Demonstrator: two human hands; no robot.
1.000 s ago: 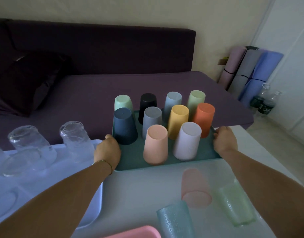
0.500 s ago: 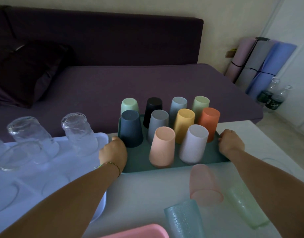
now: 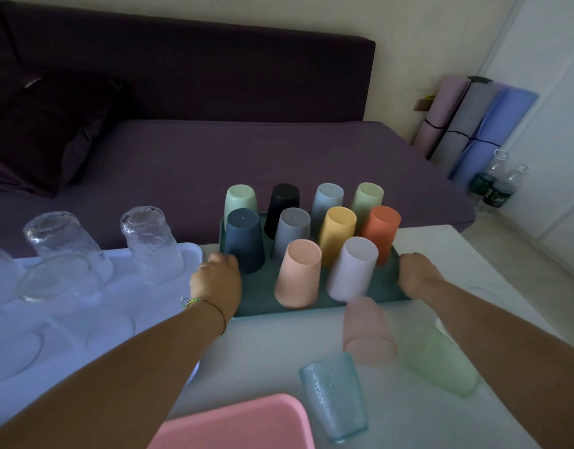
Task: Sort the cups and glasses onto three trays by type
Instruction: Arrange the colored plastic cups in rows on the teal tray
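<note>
Ten opaque cups (image 3: 339,234) stand upside down on the teal tray (image 3: 263,296), packed toward its far half; that type looks sorted. Left hand (image 3: 216,280) sits on the teal tray's left edge and right hand (image 3: 416,277) on its right edge. Both have fingers curled round the rim, gripping it; fingertips are hidden, so how deep the grip goes cannot be told. The tray rests on the white table (image 3: 266,348), at its far side.

Just left of the teal tray, the pale tray (image 3: 133,303) carries several clear glasses (image 3: 151,244), upside down; this group also looks placed, though the frame edge cuts it off and the count is unclear.

Left to do, by my read: three translucent tumblers lie loose on the table on the near side of the teal tray. The pink tumbler (image 3: 368,332) is just beside its near rim, the green tumbler (image 3: 441,361) and blue tumbler (image 3: 334,393) closer to the camera. The pink tray (image 3: 240,426), nearer again and partly out of frame, shows nothing on its visible part, so it is likely their target. Roughly two types done, one pending.
</note>
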